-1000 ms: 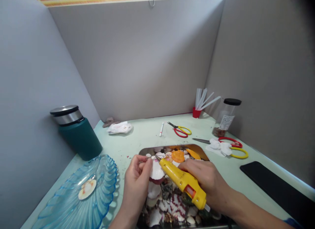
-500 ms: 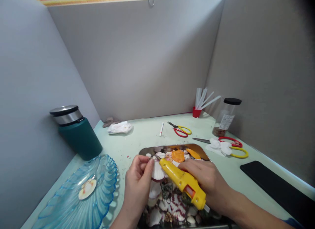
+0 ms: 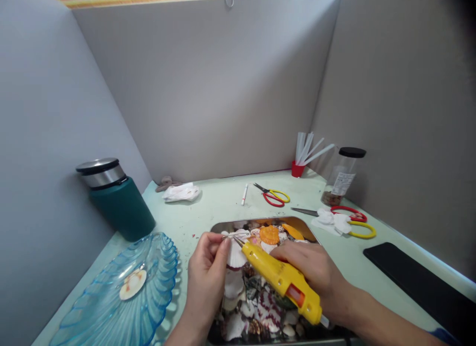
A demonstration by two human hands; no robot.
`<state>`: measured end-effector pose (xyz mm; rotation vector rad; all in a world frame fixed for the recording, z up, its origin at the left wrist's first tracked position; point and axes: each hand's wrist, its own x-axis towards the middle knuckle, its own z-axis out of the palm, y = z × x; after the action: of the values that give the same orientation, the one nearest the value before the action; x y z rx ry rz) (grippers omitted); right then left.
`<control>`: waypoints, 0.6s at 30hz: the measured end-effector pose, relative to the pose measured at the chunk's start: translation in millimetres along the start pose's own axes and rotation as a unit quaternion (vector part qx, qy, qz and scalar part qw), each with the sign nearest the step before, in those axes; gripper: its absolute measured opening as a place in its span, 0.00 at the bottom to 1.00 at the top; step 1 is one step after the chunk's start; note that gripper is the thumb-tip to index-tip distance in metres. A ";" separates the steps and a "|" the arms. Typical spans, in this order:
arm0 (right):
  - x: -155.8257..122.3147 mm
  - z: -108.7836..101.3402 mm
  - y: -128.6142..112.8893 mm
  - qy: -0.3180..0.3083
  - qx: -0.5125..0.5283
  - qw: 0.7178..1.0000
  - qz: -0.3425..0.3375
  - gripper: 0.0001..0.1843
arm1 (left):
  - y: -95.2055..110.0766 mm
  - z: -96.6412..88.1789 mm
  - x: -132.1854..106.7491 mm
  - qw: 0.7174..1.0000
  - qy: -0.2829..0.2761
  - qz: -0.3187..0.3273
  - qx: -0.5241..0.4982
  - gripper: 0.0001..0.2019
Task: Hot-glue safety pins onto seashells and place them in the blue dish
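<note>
My left hand (image 3: 206, 276) pinches a white scallop shell (image 3: 236, 255) and holds it above a metal tray (image 3: 303, 226) heaped with several shells. My right hand (image 3: 310, 274) grips a yellow glue gun (image 3: 280, 280), its metal nozzle pointing up and left at the top edge of the held shell. An orange shell (image 3: 268, 234) lies at the tray's far end. To the left stands a blue shell-shaped glass dish (image 3: 107, 306) with one pale shell (image 3: 132, 284) in it.
A teal flask (image 3: 117, 200) stands at the left. At the back lie a crumpled tissue (image 3: 181, 192), a white marker (image 3: 244, 194), small scissors (image 3: 273, 196), a red cup of glue sticks (image 3: 302, 160) and a jar (image 3: 342, 177). Larger scissors (image 3: 351, 222) and a black phone (image 3: 416, 281) lie right.
The glue gun has slid slightly back toward me and to the right, with its nozzle still at the shell. The left hand has shifted the shell a little upward.
</note>
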<state>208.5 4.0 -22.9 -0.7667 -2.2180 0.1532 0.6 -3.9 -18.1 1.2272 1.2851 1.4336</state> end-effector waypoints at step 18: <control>2.2 -2.1 0.1 -0.044 0.076 0.995 0.048 0.09 | -0.8 -3.2 -3.7 0.970 0.083 0.152 0.169 0.04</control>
<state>209.0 5.1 -20.0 -0.7963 -2.2235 0.4057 -1.9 -8.0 -19.4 1.6148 1.5529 1.6043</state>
